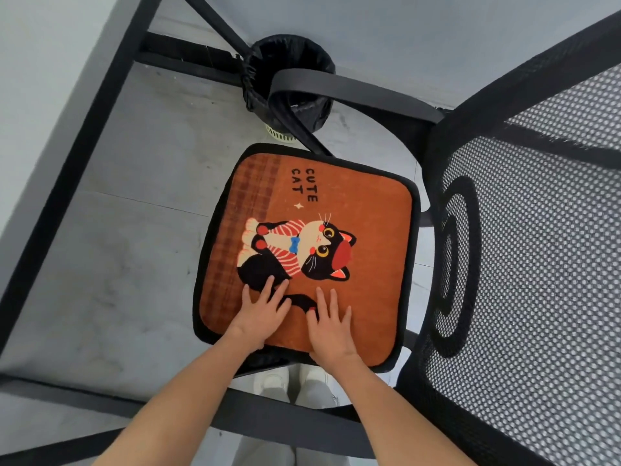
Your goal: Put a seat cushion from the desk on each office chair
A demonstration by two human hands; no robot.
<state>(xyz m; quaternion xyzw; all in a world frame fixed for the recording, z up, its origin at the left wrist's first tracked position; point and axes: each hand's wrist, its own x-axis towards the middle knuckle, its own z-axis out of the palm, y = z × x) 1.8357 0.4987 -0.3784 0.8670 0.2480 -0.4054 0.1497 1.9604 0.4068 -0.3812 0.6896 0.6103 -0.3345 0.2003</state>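
My two bare forearms come in from the bottom edge, closest to the lens, and reach down over the near armrest (pixel 292 422) of the office chair (pixel 524 264). My left hand (pixel 260 312) lies palm-down on the seat cushion (pixel 353 203), fingers (pixel 267 287) spread flat, their tips on the black body of the printed cat. My right hand (pixel 331 326) lies just beside it, also palm-down with the fingers (pixel 322 301) splayed, touching the cat's tail. Neither hand grips anything; both are pressed open against the fabric.

The cushion is orange with a black border, printed with a black cat in a striped scarf and the words "CUTE CAT". It sits flat on the chair seat and covers it, with one edge toward the mesh backrest on the right. The far armrest (pixel 353 87) curves across above it.

Beyond that armrest a bin (pixel 289 55) lined with a black bag stands on the grey floor (pixel 134 230). A black desk frame (pixel 90 136) runs diagonally along the left side. Below the cushion's near edge I see light shoes (pixel 274 381) on the floor.
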